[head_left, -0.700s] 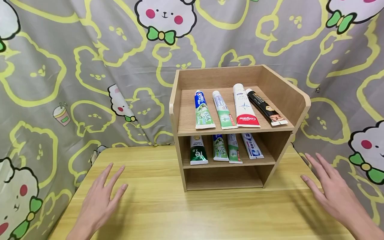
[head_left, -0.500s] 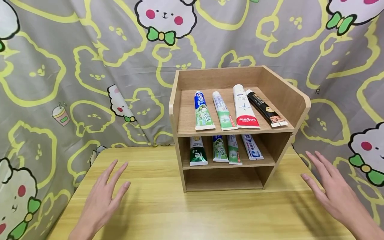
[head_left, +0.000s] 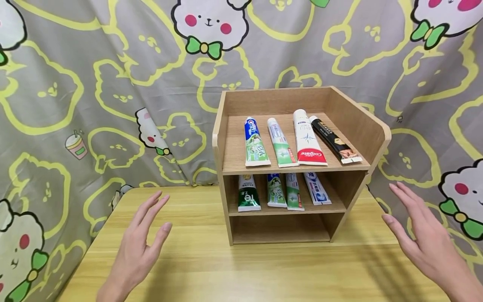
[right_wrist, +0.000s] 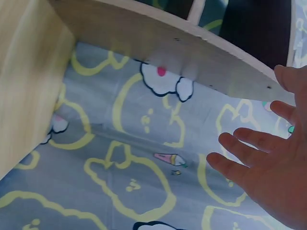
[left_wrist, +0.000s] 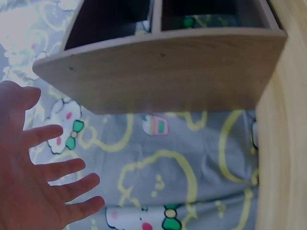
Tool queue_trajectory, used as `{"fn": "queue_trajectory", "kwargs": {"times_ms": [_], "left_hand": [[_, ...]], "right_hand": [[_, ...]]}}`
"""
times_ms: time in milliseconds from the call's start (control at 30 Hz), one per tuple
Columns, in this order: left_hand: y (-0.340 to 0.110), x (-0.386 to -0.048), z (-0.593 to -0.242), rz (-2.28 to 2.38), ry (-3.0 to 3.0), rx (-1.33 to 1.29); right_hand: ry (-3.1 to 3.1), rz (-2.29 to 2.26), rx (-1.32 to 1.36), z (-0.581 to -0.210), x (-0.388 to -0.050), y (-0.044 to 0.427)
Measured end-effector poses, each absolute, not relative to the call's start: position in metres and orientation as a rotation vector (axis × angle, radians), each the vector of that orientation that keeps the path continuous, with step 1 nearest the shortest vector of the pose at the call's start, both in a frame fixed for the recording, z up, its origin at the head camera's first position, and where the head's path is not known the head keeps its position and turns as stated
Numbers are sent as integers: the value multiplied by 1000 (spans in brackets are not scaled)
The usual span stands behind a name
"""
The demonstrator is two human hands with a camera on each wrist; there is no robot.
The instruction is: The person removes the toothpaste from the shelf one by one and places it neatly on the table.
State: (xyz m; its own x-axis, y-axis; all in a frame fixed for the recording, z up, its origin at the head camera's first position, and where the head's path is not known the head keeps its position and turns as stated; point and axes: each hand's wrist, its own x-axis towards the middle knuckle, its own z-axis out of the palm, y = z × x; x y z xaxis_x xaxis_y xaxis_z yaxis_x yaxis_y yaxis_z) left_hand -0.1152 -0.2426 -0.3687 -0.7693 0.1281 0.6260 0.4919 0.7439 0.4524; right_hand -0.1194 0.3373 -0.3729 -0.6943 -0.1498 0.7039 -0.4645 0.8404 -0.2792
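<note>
Patterned grey cloth with yellow outlines hangs behind a pale wooden bench. On the bench's far right part stands a three-tier wooden shelf unit, its front towards the person.

All the toothpaste tubes in sight lie in this unit. Its top tier carries four, from left to right: a blue-and-green Crest tube, a slim white-and-green tube, a white Colgate tube with a red near end, and a black tube. On the middle tier a dark green tube lies at the left, apart from the rest; a smaller blue-and-green tube and another white-and-green one lie close together, and a white-and-blue tube lies at the right. The far ends of these four are hidden.

The left hand hangs over the near left of the bench, the right hand at the near right, both well apart from the unit. On each, the fingers are loosely extended with the thumb set wide, and they hold nothing.

Judging by this, no tube is being handled; both upper rows look settled, and whether handling is about to begin or is finished cannot be told.
</note>
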Motion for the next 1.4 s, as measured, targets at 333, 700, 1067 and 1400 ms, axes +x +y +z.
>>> {"fn": "queue_trajectory", "kwargs": {"times_ms": [333, 700, 1067, 1400], "left_hand": [[-220, -117, -345, -971, -2169, -600], [-185, -119, -318, -1093, -1915, -772], [-153, -127, -301, -1229, -1815, -838], [-119, -125, -283, -1126, -1812, -846]], "right_hand": [[-2200, 626, 557, -348, -125, 324], [-2104, 697, 647, -324, -130, 309], [-2048, 799, 694, -305, -135, 298], [-2111, 852, 658, -290, -148, 300]]}}
